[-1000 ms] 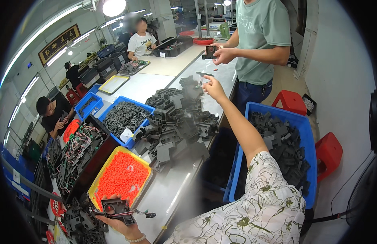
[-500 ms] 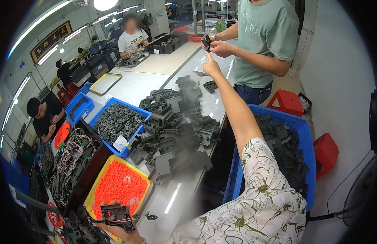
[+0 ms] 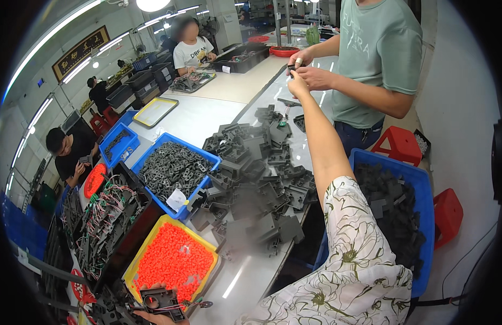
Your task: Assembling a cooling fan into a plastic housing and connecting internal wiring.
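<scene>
at the lower left of the frame, the left hand (image 3: 156,319) holds a dark grey plastic housing (image 3: 164,303), its fingers curled around the edge; thin wires run from the housing to a small black piece (image 3: 206,304) at its right. the right arm stretches to the upper middle of the frame, where the right hand (image 3: 298,86) meets a dark part (image 3: 291,69) held by a co-worker in a light green t-shirt (image 3: 378,54); whether its fingers pinch that part or only touch it, i cannot tell.

just above the left hand, a yellow tray (image 3: 192,233) of small orange-red pieces (image 3: 178,260) sits on the white desk (image 3: 194,111). above that stands a blue bin (image 3: 192,145) of small grey parts (image 3: 172,169). a heap of dark grey housings (image 3: 275,189) covers the desk at centre, partly blurred. a blue crate (image 3: 429,233) of grey parts (image 3: 389,208) stands at the right, two red stools (image 3: 398,145) beside it.
</scene>
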`<state>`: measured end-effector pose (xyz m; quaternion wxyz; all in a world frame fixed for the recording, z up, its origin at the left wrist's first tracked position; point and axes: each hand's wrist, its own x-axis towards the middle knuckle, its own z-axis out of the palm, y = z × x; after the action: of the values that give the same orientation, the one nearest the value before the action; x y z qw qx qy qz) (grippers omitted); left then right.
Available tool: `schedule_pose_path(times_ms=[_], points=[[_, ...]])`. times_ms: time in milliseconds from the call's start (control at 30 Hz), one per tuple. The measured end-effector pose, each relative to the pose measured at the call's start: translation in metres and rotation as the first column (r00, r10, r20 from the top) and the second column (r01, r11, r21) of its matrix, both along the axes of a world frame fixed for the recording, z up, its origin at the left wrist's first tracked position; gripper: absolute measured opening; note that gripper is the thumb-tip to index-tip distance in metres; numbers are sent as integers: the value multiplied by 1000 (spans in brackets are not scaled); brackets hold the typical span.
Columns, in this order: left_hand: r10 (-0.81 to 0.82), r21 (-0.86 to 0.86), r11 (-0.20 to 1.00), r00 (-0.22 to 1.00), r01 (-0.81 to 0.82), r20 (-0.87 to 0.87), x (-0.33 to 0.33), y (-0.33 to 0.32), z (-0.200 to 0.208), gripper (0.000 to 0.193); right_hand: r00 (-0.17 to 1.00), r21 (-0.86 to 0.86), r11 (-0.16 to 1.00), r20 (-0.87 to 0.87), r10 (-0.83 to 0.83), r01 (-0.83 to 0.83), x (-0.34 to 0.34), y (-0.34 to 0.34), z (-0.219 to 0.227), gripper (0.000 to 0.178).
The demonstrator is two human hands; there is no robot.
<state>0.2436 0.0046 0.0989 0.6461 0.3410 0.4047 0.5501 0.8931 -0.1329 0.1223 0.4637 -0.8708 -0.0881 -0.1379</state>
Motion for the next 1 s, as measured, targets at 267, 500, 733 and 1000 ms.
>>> schedule_pose_path(times_ms=[267,500,733,1000], points=[[-173,93,982,983,167,61,-11,27,-17,87,988,-317,945,-96,-117,82,-24,16,-22,65],[-74,28,997,997,74,-12,-9,44,-24,80,991,-366,929,-86,-99,61,-20,17,-16,71],[51,-39,998,997,-53,-58,8,47,-19,72,986,-360,919,107,-131,162,-2,19,6,70],[9,9,1000,999,-8,-31,22,43,-13,77,974,-309,938,207,-94,156,22,26,31,71]])
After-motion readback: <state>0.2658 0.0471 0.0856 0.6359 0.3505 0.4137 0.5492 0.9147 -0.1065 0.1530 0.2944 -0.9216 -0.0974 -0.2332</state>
